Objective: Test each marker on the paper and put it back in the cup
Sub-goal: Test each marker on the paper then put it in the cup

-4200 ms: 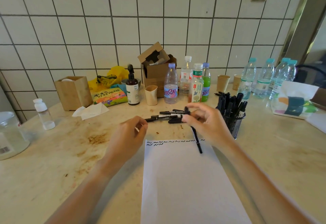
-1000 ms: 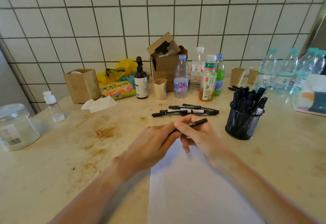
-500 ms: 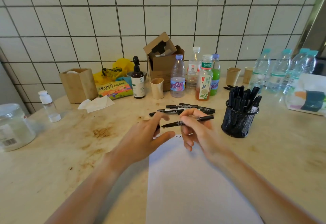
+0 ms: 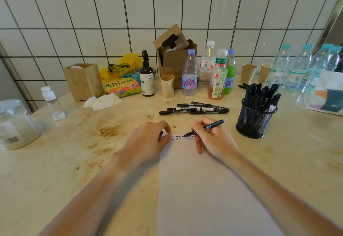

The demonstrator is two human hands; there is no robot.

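Pinching 1 marker [image 4: 206, 127], R hand [image 4: 213, 139]; L hand [image 4: 148, 141] curled (grip unclear) on 1 paper [image 4: 200, 189].

Two bare forearms reach forward from the bottom corners, converging toward the middle. The left hand [image 4: 148, 142] lies palm down, fingers curled inward with thumb and forefinger pinched together. The right hand [image 4: 211, 139] is closed in a writing grip, thumb and forefinger pinched, remaining fingers tucked under, wrist low.
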